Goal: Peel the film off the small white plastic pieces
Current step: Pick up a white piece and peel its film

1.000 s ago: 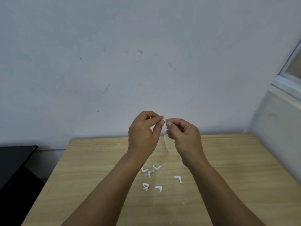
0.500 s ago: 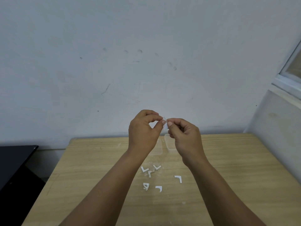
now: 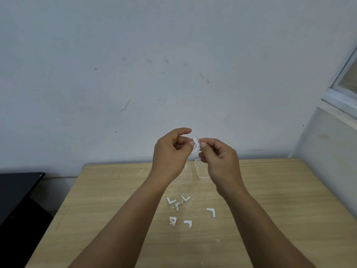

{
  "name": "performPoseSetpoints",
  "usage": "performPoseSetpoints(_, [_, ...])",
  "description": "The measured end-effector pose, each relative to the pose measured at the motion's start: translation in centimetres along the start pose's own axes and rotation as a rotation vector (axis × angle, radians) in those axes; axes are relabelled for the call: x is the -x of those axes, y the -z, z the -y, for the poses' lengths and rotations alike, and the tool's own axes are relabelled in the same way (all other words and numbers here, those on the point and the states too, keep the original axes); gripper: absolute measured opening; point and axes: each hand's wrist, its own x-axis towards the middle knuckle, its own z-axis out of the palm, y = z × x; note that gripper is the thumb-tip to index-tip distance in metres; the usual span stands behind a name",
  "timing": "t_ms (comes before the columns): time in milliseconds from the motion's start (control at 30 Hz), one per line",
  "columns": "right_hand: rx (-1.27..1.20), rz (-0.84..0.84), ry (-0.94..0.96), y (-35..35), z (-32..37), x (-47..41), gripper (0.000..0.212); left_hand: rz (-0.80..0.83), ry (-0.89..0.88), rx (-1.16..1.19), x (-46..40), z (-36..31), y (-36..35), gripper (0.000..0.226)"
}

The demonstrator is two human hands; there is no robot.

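No readable text, label, brand, number or sign shows on anything here.

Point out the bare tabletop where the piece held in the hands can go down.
Bare wood lies right of the lone L piece toward the table's right edge, and left of the left forearm. It is crowded in the middle: loose white pieces and clear trays under both hands.

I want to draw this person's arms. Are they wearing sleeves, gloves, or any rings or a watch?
No sleeves show: both forearms are bare up to the picture's bottom edge. The left hand and right hand wear no gloves, and no watch, bracelet or ring shows from this side. The fingernails look short and plain.
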Motion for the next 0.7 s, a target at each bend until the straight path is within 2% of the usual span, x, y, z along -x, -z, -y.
performPoseSetpoints(100, [0.002, 0.002, -0.008, -0.03, 0.02, 0.06, 0.015, -0.004, 0.019, -0.010, 0.01, -0.17, 0.09, 0.018])
performPoseSetpoints(233, [-0.019, 0.036, -0.017, -0.11, 0.21, 0.40, 0.013, -0.020, 0.081, 0.099, 0.03, -0.44, 0.14, 0.013])
performPoseSetpoints(400, [-0.021, 0.053, -0.019, 0.06, 0.53, 0.45, 0.008, 0.054, 0.095, 0.115, 0.06, -0.65, 0.28, 0.013])
performPoseSetpoints(500, [-0.009, 0.024, -0.017, 0.09, 0.68, 0.46, 0.012, 0.147, 0.086, 0.120, 0.25, -0.71, 0.48, 0.022])
performPoseSetpoints(567, [-0.017, -0.007, -0.011, 0.10, 0.83, 0.43, 0.011, 0.186, 0.054, 0.102, 0.46, -0.55, 0.43, 0.036])
performPoseSetpoints(700, [-0.085, -0.053, -0.020, -0.07, 0.90, 0.42, 0.013, 0.101, 0.049, 0.160, 0.83, -0.38, -0.06, 0.047])
